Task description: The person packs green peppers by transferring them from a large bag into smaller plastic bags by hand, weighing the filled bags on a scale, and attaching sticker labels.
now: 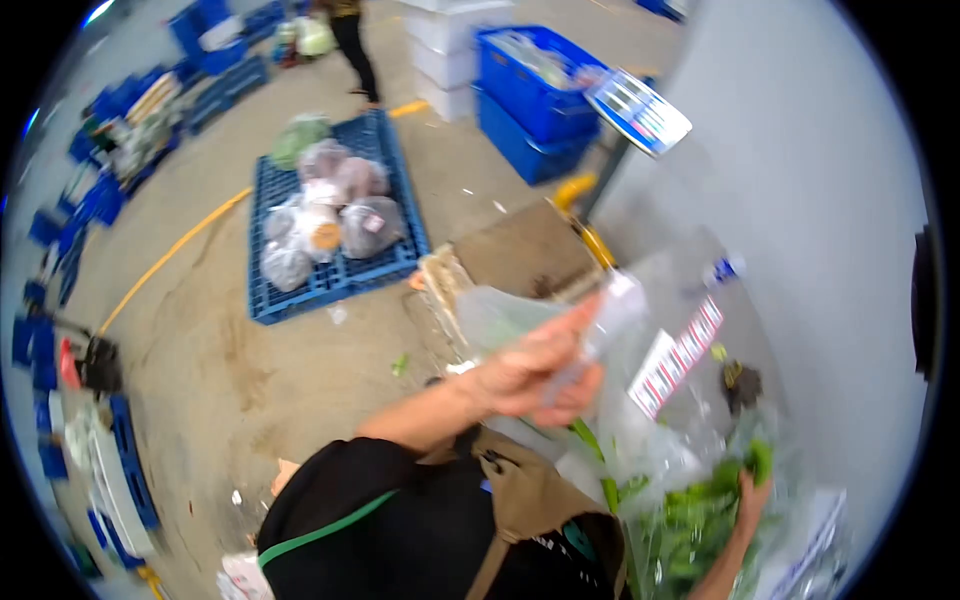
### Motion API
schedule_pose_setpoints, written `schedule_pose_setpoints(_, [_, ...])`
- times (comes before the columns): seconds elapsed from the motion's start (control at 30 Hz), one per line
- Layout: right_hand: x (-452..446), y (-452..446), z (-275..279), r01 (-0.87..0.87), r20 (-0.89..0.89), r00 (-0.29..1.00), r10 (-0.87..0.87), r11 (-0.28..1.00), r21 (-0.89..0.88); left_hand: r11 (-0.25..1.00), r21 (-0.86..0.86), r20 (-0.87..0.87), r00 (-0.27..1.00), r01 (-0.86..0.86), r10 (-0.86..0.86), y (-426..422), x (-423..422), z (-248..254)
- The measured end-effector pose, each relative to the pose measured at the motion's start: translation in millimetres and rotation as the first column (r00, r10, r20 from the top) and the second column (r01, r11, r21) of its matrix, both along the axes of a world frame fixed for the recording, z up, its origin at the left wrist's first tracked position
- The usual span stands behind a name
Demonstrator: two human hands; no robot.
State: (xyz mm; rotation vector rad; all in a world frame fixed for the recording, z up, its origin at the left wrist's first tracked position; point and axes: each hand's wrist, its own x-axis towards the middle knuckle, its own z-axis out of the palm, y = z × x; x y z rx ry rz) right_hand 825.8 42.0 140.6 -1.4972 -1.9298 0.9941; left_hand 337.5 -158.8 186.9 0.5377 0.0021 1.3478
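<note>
Plainly — greens (pixel 702 505) (leafy) against the right hand (pixel 752 498)

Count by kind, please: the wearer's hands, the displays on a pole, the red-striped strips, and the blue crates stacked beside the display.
Left hand and right hand: 2
Display: 1
Red-striped strip: 1
Stacked blue crates, upper crate and lower crate: 2
Total: 6

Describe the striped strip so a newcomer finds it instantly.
From the pale wall at right, look left. Between the scale display above and leafy greens below lies a slanted strip, its red-and-white bands unlike the clear plastic nearby.
</note>
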Motion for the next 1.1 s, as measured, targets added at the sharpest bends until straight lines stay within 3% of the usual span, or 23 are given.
schedule_pose_setpoints(0.07, [6.3,-2.2,0.6,0.092,-0.219,0.972,-0.09,0.996,-0.001,1.0,0.02,-0.009,1.0,-0.01,0.01,-1.6,-3.5,5.0])
schedule_pose_setpoints(0.13, [-12.5,-2.7,10.9,0.047,-0.594,0.804,-0.03,0.999,0.014,0.998,0.068,0.011,1.0,-0.002,0.001,-0.1,-5.8,3.1])
schedule_pose_setpoints(0.2, [-69.3,-21.8,55.9,-0.033,-0.811,0.585,0.029,0.999,0.012,0.999,0.045,-0.006,1.0,-0.021,0.021,-0.5,-3.7,6.7])
schedule_pose_setpoints(0.33, [-164.3,-61.1,118.2,-0.246,-0.912,0.306,0.274,0.948,0.203,0.999,0.017,-0.01,0.999,-0.041,0.041,1.9,2.4,12.1])
schedule_pose_setpoints(0.43, [-225.9,-86.9,118.9,-0.435,-0.909,0.154,0.388,0.853,0.29,0.993,-0.045,-0.056,0.993,-0.107,0.105,-1.5,10.7,17.4])
schedule_pose_setpoints(0.47, [-237.8,-88.3,106.6,-0.496,-0.909,0.184,0.373,0.834,0.242,0.988,-0.064,-0.086,0.988,-0.137,0.132,-3.5,13.7,21.2])
schedule_pose_setpoints(0.5, [-251.4,-83.5,99.6,-0.619,-0.772,0.323,0.547,0.739,0.264,0.982,-0.098,-0.102,0.983,-0.16,0.15,-5.9,15.4,25.2])
schedule_pose_setpoints(0.57, [-270.7,-87.0,70.4,-0.674,-0.609,0.454,0.65,0.698,0.243,0.991,-0.049,-0.112,0.987,-0.121,0.115,-10.2,10.4,18.7])
schedule_pose_setpoints(0.6, [-283.2,-86.7,42.8,-0.687,-0.378,0.521,0.765,0.639,0.347,0.97,-0.087,-0.182,0.961,-0.225,0.207,-15.1,12.5,22.7])
schedule_pose_setpoints(0.63, [-295.7,-91.0,39.8,-0.696,-0.289,0.57,0.769,0.639,0.329,0.968,-0.048,-0.1,0.966,-0.245,0.24,-15.4,11.0,12.5])
schedule_pose_setpoints(0.67, [-305.7,-90.1,14.9,-0.744,-0.127,0.627,0.769,0.639,0.195,0.972,-0.085,-0.056,0.975,-0.217,0.213,-17.3,7.9,16.5])
schedule_pose_setpoints(0.7, [-310.3,-99.4,-9.7,-0.673,0.055,0.735,0.676,0.718,0.174,0.985,-0.027,-0.012,0.986,-0.169,0.169,-16.3,3.7,12.1])
schedule_pose_setpoints(0.73, [-313.1,-100.9,-25.9,-0.713,0.0,0.697,0.717,0.693,0.11,0.99,0.03,0.031,0.99,-0.137,0.136,-14.4,-1.4,7.5])
schedule_pose_setpoints(0.77, [-309.7,-111.3,-9.5,-0.728,0.06,0.685,0.726,0.68,0.084,0.99,0.086,0.04,0.993,-0.115,0.112,-13.8,-5.2,5.7])
schedule_pose_setpoints(0.8, [-303.2,-110.9,-13.7,-0.743,0.124,0.668,0.734,0.647,0.17,0.985,0.136,0.049,0.994,-0.108,0.102,-14.6,-7.7,5.3])
schedule_pose_setpoints(0.87, [-301.4,-110.3,-24.7,-0.784,0.249,0.612,0.75,0.535,0.316,0.986,0.076,0.035,0.989,-0.149,0.147,-12.2,-10.0,6.0])
schedule_pose_setpoints(0.9, [-304.4,-109.2,-27.3,-0.74,0.147,0.667,0.731,0.624,0.251,0.989,0.038,0.09,0.986,-0.145,0.141,-9.7,-5.2,9.2])
schedule_pose_setpoints(1.0, [-326.8,-108.3,-43.3,-0.641,0.314,0.753,0.578,0.752,0.154,0.992,0.124,0.057,0.998,-0.037,0.03,0.7,19.9,13.8])
schedule_pose_setpoints(1.1, [-346.1,-120.3,-46.7,-0.524,0.306,0.848,0.433,0.775,0.353,0.987,0.161,0.014,1.0,-0.005,0.003,7.4,23.8,13.3])
